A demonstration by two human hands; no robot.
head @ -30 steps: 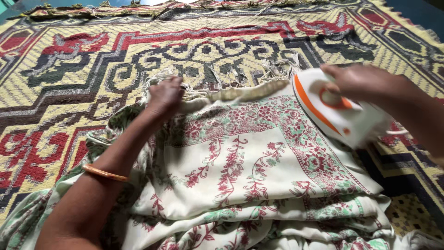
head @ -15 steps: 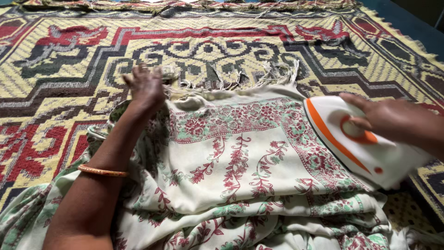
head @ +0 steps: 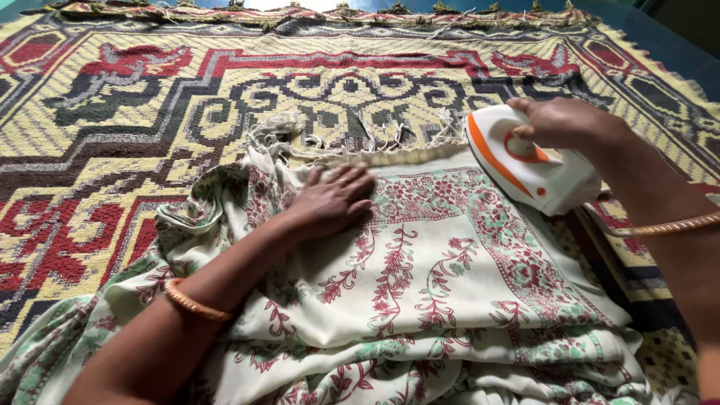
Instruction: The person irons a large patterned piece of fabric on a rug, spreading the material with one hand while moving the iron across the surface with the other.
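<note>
Landmark: the folded floral cloth [head: 420, 300], cream with red and green print, lying on a patterned woven mat [head: 150, 112] of yellow, red and dark bands. The cloth's fringed edge [head: 352, 139] runs left to right along its far side, tassels spilling onto the mat. Left hand [head: 334, 199] lies flat, palm down, on the cloth's upper left part, just short of the fringe; fingers [head: 349, 180] spread a little and straight, pressing on fabric, gripping nothing. An orange bangle [head: 196, 301] sits on that forearm, which crosses the cloth's near-left folds. Right hand [head: 570, 124] is closed over the handle of a white and orange iron [head: 525, 161], fingers wrapped around it. The iron sits at the cloth's far right corner, tilted, its sole on or just over the printed border there; contact cannot be told for sure. Its long axis runs diagonally, nose toward the fringe and to the left, heel toward the right edge. From the left fingers the iron lies to the right, near but apart, with a stretch of bordered cloth between. A second bangle [head: 667, 225] circles the right arm beyond the cloth's right edge. The cloth's near side shows several stacked folds [head: 480, 375].
</note>
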